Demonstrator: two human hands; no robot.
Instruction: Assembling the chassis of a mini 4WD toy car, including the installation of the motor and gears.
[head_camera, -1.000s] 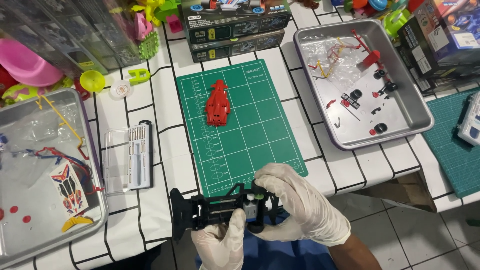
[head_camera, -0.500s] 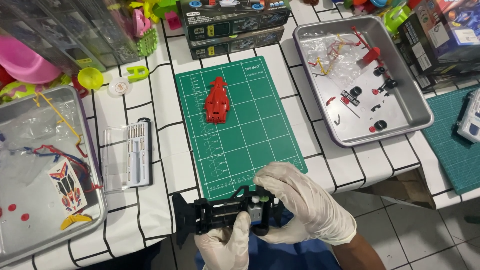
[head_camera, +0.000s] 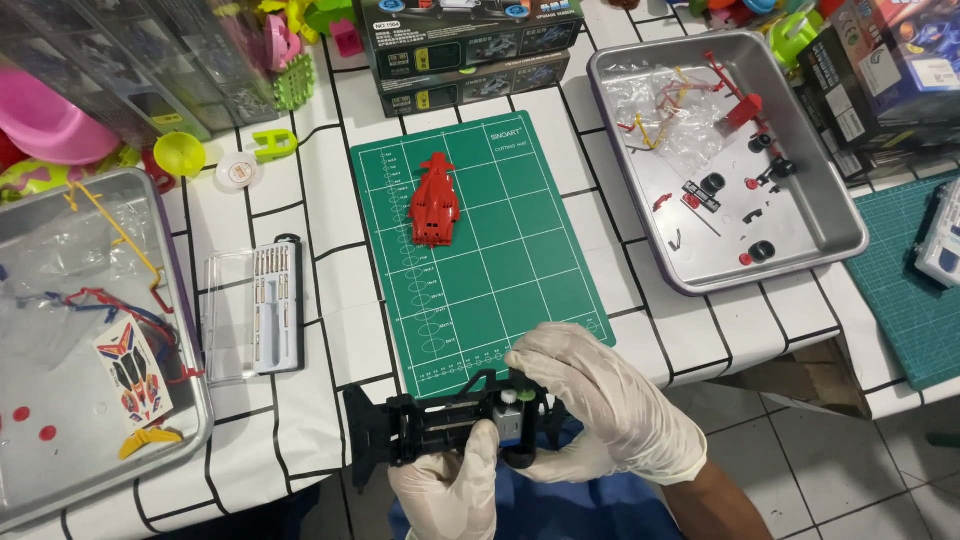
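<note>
Chassis (head_camera: 440, 425) of a black toy race car sits between both gloved hands at the near table edge, just below the green cutting mat (head_camera: 480, 250). Its long axis runs left to right across the head view. The left hand (head_camera: 450, 490) grips it from underneath, fingers closed around the middle. The right hand (head_camera: 600, 410) curls over the right end, fingertips pressed on the small silver motor (head_camera: 510, 420), so this hand is nearer the part being worked. The red car body (head_camera: 435, 200) lies well apart, up the mat, its long axis pointing away from the person.
</note>
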